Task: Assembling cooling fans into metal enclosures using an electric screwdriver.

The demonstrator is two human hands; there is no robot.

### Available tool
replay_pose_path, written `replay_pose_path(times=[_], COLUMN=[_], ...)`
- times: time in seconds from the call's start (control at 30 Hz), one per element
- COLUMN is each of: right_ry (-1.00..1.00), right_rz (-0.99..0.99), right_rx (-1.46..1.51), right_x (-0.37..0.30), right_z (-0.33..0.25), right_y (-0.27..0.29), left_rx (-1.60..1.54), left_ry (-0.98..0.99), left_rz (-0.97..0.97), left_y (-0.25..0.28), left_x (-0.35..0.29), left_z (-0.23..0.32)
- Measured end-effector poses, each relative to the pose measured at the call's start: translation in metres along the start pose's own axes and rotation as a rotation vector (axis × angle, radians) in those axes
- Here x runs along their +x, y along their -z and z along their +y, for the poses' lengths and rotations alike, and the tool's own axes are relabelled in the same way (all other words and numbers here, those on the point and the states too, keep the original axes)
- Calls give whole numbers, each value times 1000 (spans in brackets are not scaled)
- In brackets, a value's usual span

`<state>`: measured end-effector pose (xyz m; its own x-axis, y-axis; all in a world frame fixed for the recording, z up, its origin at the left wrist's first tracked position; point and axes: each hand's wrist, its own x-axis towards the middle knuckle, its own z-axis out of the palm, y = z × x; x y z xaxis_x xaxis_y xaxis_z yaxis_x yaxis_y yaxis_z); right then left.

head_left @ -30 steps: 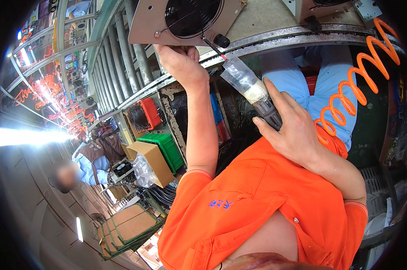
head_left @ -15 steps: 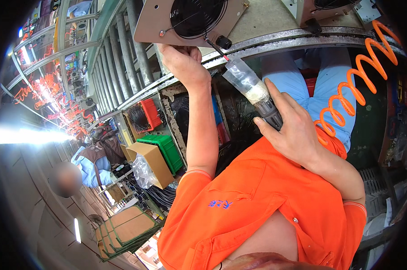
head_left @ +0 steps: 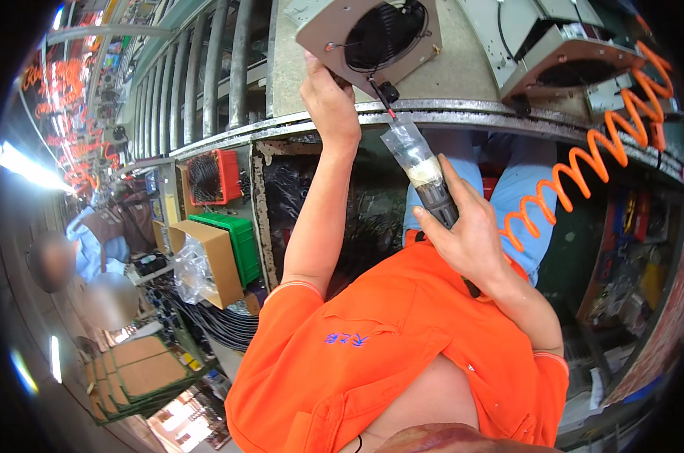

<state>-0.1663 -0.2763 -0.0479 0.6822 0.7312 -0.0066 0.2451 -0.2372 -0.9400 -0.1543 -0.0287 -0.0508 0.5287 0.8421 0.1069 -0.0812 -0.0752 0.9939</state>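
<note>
A beige metal housing (head_left: 328, 38) with a round black fan (head_left: 387, 34) sits tilted on the bench at the top. My left hand (head_left: 329, 98) grips its lower left edge, some fingers hidden behind the panel. In my right hand (head_left: 466, 223) is a dark power screwdriver (head_left: 437, 202), its nose wrapped in a clear plastic sleeve (head_left: 407, 143). The thin bit points up at the housing's lower corner, beside a black knob (head_left: 388, 92); whether it touches a screw I cannot tell.
An orange coiled hose (head_left: 583, 162) hangs at the right. Another fan housing (head_left: 534, 75) stands on the bench (head_left: 463, 83). A roller conveyor (head_left: 206, 75) runs left. Below it are a red crate (head_left: 227, 177), a green crate (head_left: 243, 245) and a cardboard box (head_left: 219, 264). Two people are far left.
The whole view has shifted, showing more of the bench and the second housing. Both hands keep their holds, and the screwdriver stays at the same corner of the housing.
</note>
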Motion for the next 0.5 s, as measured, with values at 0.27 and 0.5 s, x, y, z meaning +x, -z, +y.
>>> replay_pose_path(times=[0.27,0.5], right_ry=[-122,-61], right_rz=[-55,-19], right_rx=[-6,7], right_x=[3,1], right_z=[-11,-5], right_y=[2,-6], left_rx=[91,176], left_ry=[-79,-138], left_rz=[-19,32], left_y=[5,4], left_x=[1,1], left_z=[-3,-6])
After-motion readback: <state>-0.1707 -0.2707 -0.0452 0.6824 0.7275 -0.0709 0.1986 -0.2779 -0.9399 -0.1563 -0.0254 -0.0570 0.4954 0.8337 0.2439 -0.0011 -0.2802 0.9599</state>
